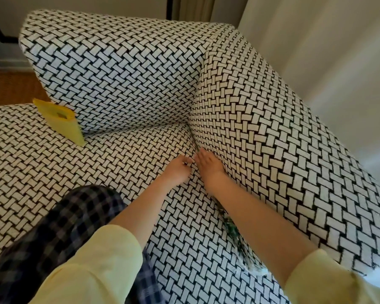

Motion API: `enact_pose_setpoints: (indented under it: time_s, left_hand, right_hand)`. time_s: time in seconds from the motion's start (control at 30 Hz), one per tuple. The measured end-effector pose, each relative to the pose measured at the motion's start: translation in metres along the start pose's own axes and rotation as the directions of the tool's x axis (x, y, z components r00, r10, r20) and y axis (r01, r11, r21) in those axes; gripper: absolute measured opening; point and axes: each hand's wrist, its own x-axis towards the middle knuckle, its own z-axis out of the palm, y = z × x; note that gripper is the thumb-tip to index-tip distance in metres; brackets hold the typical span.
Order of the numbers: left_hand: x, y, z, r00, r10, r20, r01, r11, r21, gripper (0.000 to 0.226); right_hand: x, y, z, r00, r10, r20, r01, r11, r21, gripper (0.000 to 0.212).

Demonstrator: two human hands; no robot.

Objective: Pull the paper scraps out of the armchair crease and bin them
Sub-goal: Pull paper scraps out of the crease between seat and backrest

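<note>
The pulling-out step is in hand: the right hand [208, 167] presses straight, empty fingers into the armchair crease [193, 139], the left hand [177, 171] curls beside it, hold unclear, and greenish paper scraps [230, 227] wedged nearer the person likely need pinching next.

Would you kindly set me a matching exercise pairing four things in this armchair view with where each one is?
1 yellow paper
2 right hand
3 green-printed scraps
4 left hand

A in the crease by the armrest, under the forearm
B fingertips at the crease, farther in
C leaning on the backrest
D over the seat cushion, fingers curled

Pairs: 1-C, 2-B, 3-A, 4-D
</note>
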Motion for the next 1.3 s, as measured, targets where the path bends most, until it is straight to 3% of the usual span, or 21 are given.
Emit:
enact_pose_setpoints:
  time_s: [0.13,0.57,0.87,1.03,1.3]
  left_hand:
    - [0.000,-0.007,-0.001,1.000,0.011,-0.012,-0.012,0.998,-0.058,0.033]
    - [-0.009,-0.016,-0.002,0.998,0.038,-0.041,-0.044,0.988,-0.151,0.022]
    - [-0.021,-0.019,-0.008,0.999,-0.043,0.017,0.045,0.973,-0.228,0.030]
    - [-0.031,-0.019,-0.016,0.995,-0.035,0.091,0.053,0.978,-0.204,0.031]
    - [-0.035,-0.027,-0.023,0.991,-0.075,0.110,0.107,0.941,-0.321,0.026]
  right_hand:
    - [0.001,0.001,-0.003,0.999,-0.054,-0.004,0.054,0.997,0.049,0.099]
    - [-0.021,-0.017,0.014,0.965,0.064,-0.254,0.025,0.943,0.332,0.084]
    - [-0.021,-0.016,0.018,0.982,-0.008,-0.189,0.053,0.972,0.231,0.098]
    - [-0.025,-0.016,0.018,0.979,-0.005,-0.204,0.057,0.967,0.249,0.097]
    - [-0.023,-0.022,0.019,0.985,0.019,-0.174,0.021,0.974,0.227,0.095]
